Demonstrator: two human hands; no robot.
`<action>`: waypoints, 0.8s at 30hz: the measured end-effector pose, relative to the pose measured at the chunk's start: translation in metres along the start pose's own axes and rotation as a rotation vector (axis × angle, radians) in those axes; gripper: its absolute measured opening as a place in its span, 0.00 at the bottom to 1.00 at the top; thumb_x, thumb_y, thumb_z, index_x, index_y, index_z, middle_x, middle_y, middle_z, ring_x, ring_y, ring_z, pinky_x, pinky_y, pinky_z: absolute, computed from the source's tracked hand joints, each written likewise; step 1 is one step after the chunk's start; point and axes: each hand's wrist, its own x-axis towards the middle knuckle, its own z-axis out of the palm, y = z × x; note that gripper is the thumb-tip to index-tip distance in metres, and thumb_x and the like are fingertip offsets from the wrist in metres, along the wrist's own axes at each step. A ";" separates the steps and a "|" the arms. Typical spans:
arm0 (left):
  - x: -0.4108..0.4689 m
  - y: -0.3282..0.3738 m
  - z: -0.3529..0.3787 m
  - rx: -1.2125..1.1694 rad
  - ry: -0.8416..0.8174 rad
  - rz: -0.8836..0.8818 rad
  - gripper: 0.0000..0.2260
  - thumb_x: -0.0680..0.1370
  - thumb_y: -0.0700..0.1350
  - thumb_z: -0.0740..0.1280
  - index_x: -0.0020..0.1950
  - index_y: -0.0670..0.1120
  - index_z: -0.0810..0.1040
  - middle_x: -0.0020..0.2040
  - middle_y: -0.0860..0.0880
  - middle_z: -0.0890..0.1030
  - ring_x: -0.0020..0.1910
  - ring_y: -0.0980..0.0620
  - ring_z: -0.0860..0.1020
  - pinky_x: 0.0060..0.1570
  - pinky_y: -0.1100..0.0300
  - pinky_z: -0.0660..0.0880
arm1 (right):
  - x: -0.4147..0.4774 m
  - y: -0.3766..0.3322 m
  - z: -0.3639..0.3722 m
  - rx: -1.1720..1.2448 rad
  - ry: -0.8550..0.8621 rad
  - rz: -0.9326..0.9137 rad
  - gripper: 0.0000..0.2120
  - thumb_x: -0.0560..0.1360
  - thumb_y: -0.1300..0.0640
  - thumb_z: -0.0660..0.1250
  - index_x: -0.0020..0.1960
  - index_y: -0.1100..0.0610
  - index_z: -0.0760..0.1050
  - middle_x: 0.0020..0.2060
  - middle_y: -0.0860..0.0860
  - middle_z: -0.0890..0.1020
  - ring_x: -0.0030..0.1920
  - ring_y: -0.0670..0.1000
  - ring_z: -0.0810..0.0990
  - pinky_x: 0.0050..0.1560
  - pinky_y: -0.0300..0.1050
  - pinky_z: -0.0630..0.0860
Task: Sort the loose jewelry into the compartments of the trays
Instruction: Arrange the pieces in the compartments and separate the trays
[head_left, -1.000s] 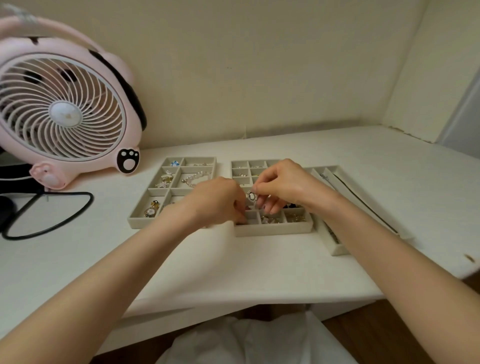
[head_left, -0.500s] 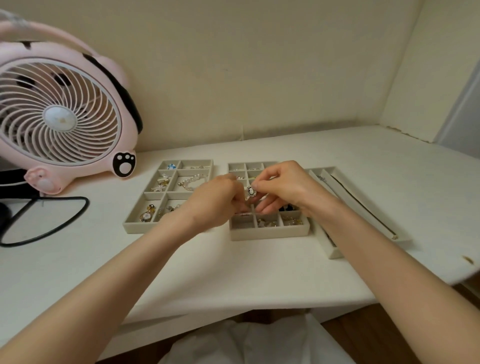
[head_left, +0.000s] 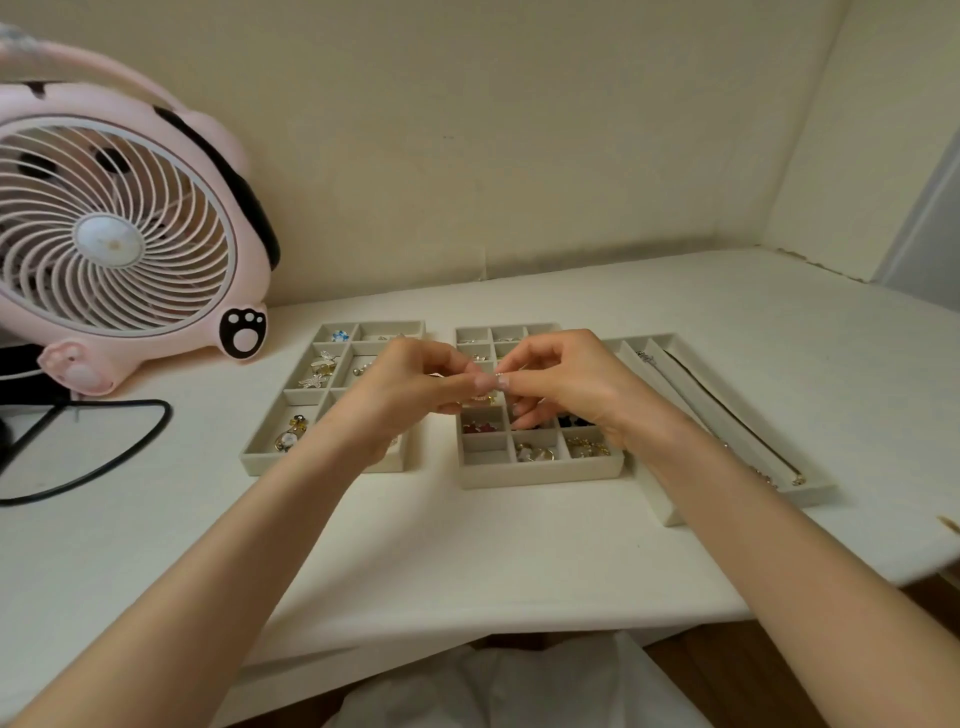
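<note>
Two hands, left hand and right hand, pinched one small silver piece in curled fingers above the middle tray, centre frame; placement probably came next, requiring a matching compartment.

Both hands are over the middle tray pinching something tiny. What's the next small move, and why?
Probably lower the small piece into the bare near-left compartment of the middle tray: the left hand and right hand pinch it just above, and neighbouring compartments already hold jewelry.
</note>
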 end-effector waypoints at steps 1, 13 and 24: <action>-0.001 -0.001 -0.002 -0.009 -0.036 -0.014 0.05 0.70 0.40 0.73 0.44 0.40 0.81 0.39 0.44 0.82 0.37 0.58 0.79 0.38 0.73 0.74 | -0.001 0.000 -0.001 0.005 -0.001 -0.003 0.02 0.73 0.63 0.71 0.45 0.60 0.80 0.37 0.57 0.81 0.33 0.50 0.81 0.39 0.46 0.83; -0.006 0.000 -0.001 0.142 -0.011 0.083 0.06 0.72 0.40 0.72 0.47 0.42 0.79 0.33 0.42 0.80 0.29 0.55 0.80 0.30 0.68 0.73 | -0.002 -0.003 -0.004 -0.024 -0.034 -0.026 0.02 0.73 0.63 0.70 0.46 0.61 0.80 0.36 0.56 0.82 0.35 0.50 0.82 0.41 0.46 0.83; -0.005 0.000 0.004 0.691 -0.204 0.164 0.04 0.71 0.40 0.73 0.42 0.49 0.83 0.34 0.55 0.81 0.36 0.60 0.77 0.42 0.68 0.71 | -0.005 -0.008 -0.004 -0.206 -0.069 0.012 0.05 0.70 0.67 0.72 0.40 0.58 0.82 0.33 0.54 0.83 0.35 0.51 0.83 0.44 0.45 0.82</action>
